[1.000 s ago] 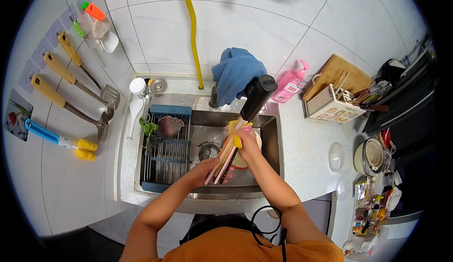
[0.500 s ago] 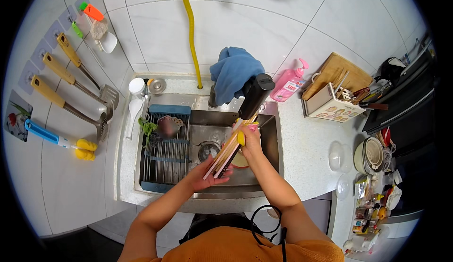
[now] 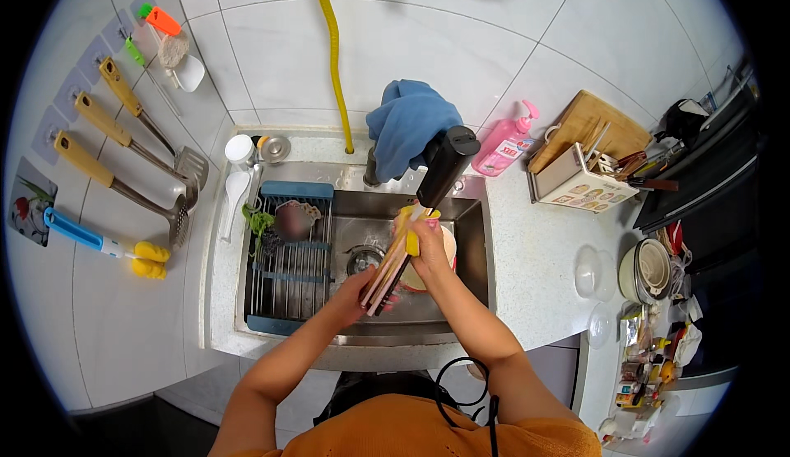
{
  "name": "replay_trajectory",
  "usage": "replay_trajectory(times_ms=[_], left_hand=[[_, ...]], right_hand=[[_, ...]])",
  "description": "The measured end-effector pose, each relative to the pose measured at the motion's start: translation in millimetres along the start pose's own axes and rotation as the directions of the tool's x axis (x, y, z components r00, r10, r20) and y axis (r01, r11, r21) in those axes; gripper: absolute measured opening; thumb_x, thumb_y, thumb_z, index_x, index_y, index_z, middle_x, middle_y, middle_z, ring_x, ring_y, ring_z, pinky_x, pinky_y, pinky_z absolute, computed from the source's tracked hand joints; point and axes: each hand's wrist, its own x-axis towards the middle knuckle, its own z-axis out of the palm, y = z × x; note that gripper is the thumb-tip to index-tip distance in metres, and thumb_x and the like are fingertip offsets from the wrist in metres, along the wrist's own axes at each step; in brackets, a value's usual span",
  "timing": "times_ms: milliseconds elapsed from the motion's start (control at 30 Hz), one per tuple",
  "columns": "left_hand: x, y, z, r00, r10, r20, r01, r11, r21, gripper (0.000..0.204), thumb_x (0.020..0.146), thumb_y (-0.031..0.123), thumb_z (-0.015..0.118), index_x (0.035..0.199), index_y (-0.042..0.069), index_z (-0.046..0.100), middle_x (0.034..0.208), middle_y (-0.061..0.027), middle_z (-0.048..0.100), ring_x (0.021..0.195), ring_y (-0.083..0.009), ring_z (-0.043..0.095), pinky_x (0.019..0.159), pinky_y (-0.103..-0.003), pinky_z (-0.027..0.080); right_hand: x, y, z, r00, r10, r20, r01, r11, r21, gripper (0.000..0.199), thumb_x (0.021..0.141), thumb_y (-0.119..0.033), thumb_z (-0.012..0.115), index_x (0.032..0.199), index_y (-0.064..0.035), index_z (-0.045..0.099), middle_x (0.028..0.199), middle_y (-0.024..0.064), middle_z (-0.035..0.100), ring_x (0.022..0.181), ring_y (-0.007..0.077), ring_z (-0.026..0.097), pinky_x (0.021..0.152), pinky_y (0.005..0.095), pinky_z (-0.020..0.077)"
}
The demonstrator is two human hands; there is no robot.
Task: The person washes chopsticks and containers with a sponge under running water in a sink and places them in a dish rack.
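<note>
Over the sink I hold a bundle of chopsticks, pale and dark ones together, slanting under the black faucet. My left hand is closed round their lower ends. Higher up, my right hand grips the same bundle with a yellow sponge pressed against it. Below the right hand a light bowl with a reddish rim lies partly hidden in the basin. The drain shows beside the left hand.
A blue-ended drying rack with greens fills the sink's left side. A blue cloth drapes over the faucet. A pink soap bottle and a utensil holder stand right. Spatulas hang on the left wall.
My left hand has closed from spread fingers onto the chopsticks' lower ends. My right hand and the sponge have shifted slightly left and down along the bundle, exposing more of the bowl.
</note>
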Motion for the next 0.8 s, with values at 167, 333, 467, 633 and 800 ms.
replay_trajectory(times_ms=[167,333,467,633,800], left_hand=[[7.2,11.3,-2.4,0.993,-0.067,0.102,0.049,0.983,0.176,0.034,0.089,0.034,0.039,0.102,0.003,0.049,0.085,-0.0094,0.059,0.073,-0.0185,0.06,0.062,-0.029,0.051],[13.9,5.5,-1.3,0.994,-0.102,0.042,0.083,0.94,0.331,0.028,0.088,0.032,0.043,0.099,0.006,0.048,0.075,-0.0074,0.056,0.063,-0.0158,0.056,0.053,-0.026,0.048],[11.7,-1.7,-4.0,0.989,-0.132,0.07,0.109,0.959,0.263,0.025,0.088,0.03,0.044,0.095,0.007,0.048,0.068,-0.0037,0.051,0.057,-0.0139,0.051,0.049,-0.026,0.044],[10.8,0.1,-4.6,0.971,-0.189,0.144,0.171,0.976,0.133,0.022,0.09,0.028,0.041,0.092,0.008,0.048,0.066,-0.0021,0.048,0.054,-0.0135,0.047,0.049,-0.026,0.041],[10.1,6.0,6.2,0.962,-0.202,0.185,0.197,0.979,0.048,0.022,0.09,0.029,0.041,0.087,0.008,0.044,0.064,-0.002,0.044,0.052,-0.013,0.043,0.048,-0.027,0.04]], right_hand=[[-8.6,4.0,10.9,0.997,0.072,-0.014,-0.073,0.994,-0.085,0.035,0.075,-0.003,0.052,0.108,-0.0059,0.042,0.089,0.0107,0.055,0.079,0.0207,0.057,0.068,0.033,0.0493],[-5.8,11.8,4.8,0.996,0.086,-0.001,-0.086,0.992,-0.094,0.036,0.076,-0.005,0.054,0.11,-0.007,0.042,0.096,0.0103,0.053,0.085,0.0217,0.056,0.071,0.0356,0.0492],[0.2,4.2,-7.4,0.983,0.131,0.128,-0.148,0.98,0.13,0.03,0.081,-0.019,0.053,0.107,-0.0053,0.046,0.098,0.0081,0.055,0.088,0.0201,0.055,0.078,0.0355,0.0456],[10.0,0.7,-23.4,0.963,0.245,0.115,-0.265,0.938,0.225,0.036,0.084,-0.023,0.051,0.118,-0.0206,0.038,0.097,-0.0014,0.051,0.086,0.0103,0.05,0.076,0.0264,0.0423],[-12.2,4.3,5.3,0.988,0.022,0.151,0.032,0.936,-0.349,0.054,0.071,0.005,0.057,0.116,-0.0103,0.03,0.091,0.0037,0.05,0.085,0.0149,0.053,0.076,0.0271,0.0444]])
